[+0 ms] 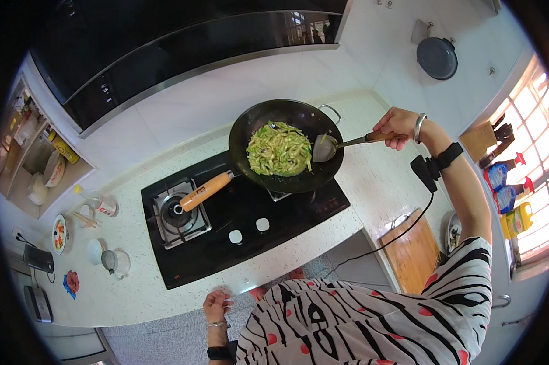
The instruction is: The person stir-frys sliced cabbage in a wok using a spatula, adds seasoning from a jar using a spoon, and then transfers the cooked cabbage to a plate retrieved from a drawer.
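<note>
My right hand [397, 129] grips the wooden handle of a metal wok spatula [324, 148]. The spatula's blade rests against the right inner wall of a dark wok [238, 150]. A heap of pale green shredded vegetable [280, 149] lies in the bottom of the wok, left of the blade. The wok sits over the right side of a black gas hob [251, 205], its wooden handle [206, 190] reaching over the left burner. Down at the counter's front edge is my left hand [217, 305], with its fingers curled loosely and nothing visible in it.
At the left stand a plastic bottle [103, 204], a plate of cut food [59, 234], a white bowl [95, 251] and a glass jar [119, 263]. A wooden cutting board [411, 255] lies at the right, crossed by a black cable [388, 246]. Above is a range hood [201, 50].
</note>
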Action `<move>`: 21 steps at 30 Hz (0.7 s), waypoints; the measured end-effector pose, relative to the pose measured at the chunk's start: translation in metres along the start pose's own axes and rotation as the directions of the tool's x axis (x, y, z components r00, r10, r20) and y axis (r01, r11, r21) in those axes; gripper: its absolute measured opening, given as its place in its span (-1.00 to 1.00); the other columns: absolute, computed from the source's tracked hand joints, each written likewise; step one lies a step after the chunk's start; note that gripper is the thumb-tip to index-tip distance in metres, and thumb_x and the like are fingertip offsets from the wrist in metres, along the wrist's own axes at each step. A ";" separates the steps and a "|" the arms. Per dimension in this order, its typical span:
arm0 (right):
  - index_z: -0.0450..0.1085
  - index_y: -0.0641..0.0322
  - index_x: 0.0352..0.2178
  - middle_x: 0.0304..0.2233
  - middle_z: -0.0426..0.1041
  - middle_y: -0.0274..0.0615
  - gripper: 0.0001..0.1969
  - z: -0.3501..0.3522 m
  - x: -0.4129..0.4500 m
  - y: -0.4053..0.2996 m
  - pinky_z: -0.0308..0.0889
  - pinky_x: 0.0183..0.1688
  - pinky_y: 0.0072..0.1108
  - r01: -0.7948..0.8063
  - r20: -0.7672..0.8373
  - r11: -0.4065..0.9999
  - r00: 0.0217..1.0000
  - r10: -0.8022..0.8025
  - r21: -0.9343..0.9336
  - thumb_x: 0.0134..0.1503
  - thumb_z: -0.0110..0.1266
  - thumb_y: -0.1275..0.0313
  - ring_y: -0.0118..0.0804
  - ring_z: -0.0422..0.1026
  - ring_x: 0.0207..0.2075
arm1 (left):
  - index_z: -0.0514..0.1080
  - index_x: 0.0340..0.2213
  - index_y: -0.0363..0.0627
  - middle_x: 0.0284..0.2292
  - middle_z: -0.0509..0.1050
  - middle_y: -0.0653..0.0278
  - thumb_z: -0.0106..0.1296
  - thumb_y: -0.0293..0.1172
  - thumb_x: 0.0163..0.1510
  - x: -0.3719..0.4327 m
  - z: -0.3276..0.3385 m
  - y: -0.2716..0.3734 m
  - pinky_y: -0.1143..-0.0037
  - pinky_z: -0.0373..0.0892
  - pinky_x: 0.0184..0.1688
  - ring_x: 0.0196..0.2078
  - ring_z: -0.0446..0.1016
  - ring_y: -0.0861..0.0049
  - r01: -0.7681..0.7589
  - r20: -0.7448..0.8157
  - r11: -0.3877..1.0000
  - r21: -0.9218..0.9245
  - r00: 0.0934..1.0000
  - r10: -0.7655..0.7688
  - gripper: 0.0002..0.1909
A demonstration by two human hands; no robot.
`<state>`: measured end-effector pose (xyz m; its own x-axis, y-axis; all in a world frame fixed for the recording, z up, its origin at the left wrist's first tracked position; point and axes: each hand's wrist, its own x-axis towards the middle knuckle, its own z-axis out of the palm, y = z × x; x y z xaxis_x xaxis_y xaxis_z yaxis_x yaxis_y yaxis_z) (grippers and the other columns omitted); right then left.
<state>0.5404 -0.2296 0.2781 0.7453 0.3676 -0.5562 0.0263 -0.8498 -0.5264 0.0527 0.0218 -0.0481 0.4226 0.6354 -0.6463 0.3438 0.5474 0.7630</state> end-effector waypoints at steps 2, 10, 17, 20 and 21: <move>0.33 0.39 -0.26 -0.67 0.38 -0.19 -0.72 -0.002 0.022 0.004 0.22 -0.78 -0.68 -0.056 -0.062 0.997 0.996 0.059 0.056 -0.06 -0.11 0.54 -0.51 0.29 -0.78 | 0.34 -0.41 -0.16 -0.54 0.46 0.25 -0.04 -0.39 0.00 -0.006 0.003 -0.001 0.69 0.23 -0.69 -0.66 0.40 0.61 0.009 -0.001 1.000 -0.004 1.000 -0.009 -0.88; 0.41 0.09 -0.23 -0.66 0.41 -0.27 -0.67 0.040 0.082 0.042 0.25 -0.63 -0.59 0.423 -0.023 0.861 0.894 -0.447 -0.282 -0.13 0.10 0.42 -0.42 0.32 -0.70 | 0.34 -0.42 -0.17 -0.55 0.46 0.24 -0.04 -0.38 0.00 -0.014 0.004 0.006 0.68 0.23 -0.71 -0.66 0.41 0.59 -0.009 -0.098 1.000 0.029 0.995 0.012 -0.88; 0.42 -0.03 -0.25 -0.49 0.44 -0.04 -0.64 0.002 0.037 0.026 0.33 -0.37 -0.45 0.566 0.059 0.493 0.694 -0.717 -0.661 -0.19 0.11 0.47 -0.10 0.41 -0.49 | 0.33 -0.42 -0.18 -0.54 0.46 0.22 -0.05 -0.39 0.00 -0.015 0.020 0.008 0.67 0.25 -0.70 -0.66 0.41 0.58 0.008 -0.099 0.999 0.043 0.995 -0.004 -0.87; 0.43 0.04 -0.26 -0.58 0.45 -0.14 -0.64 -0.017 0.053 0.019 0.32 -0.45 -0.52 0.452 -0.041 0.658 0.806 -0.591 -0.602 -0.21 0.11 0.49 -0.26 0.40 -0.57 | 0.33 -0.42 -0.20 -0.54 0.45 0.22 -0.04 -0.39 -0.01 -0.016 0.028 0.009 0.68 0.25 -0.71 -0.66 0.41 0.58 0.003 -0.092 1.000 0.030 0.996 0.000 -0.86; 0.44 0.07 -0.27 -0.62 0.45 -0.18 -0.64 -0.021 0.062 0.014 0.31 -0.51 -0.55 0.316 -0.116 0.779 0.890 -0.442 -0.542 -0.22 0.10 0.51 -0.34 0.39 -0.61 | 0.33 -0.41 -0.21 -0.54 0.45 0.21 -0.04 -0.39 -0.01 -0.017 0.029 0.008 0.68 0.25 -0.70 -0.65 0.42 0.58 -0.005 -0.100 1.000 0.027 0.995 0.007 -0.86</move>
<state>0.6012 -0.2269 0.2495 0.7288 0.6585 -0.1875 0.6170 -0.7504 -0.2373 0.0725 -0.0001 -0.0302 0.3396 0.6905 -0.6387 0.3642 0.5295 0.7661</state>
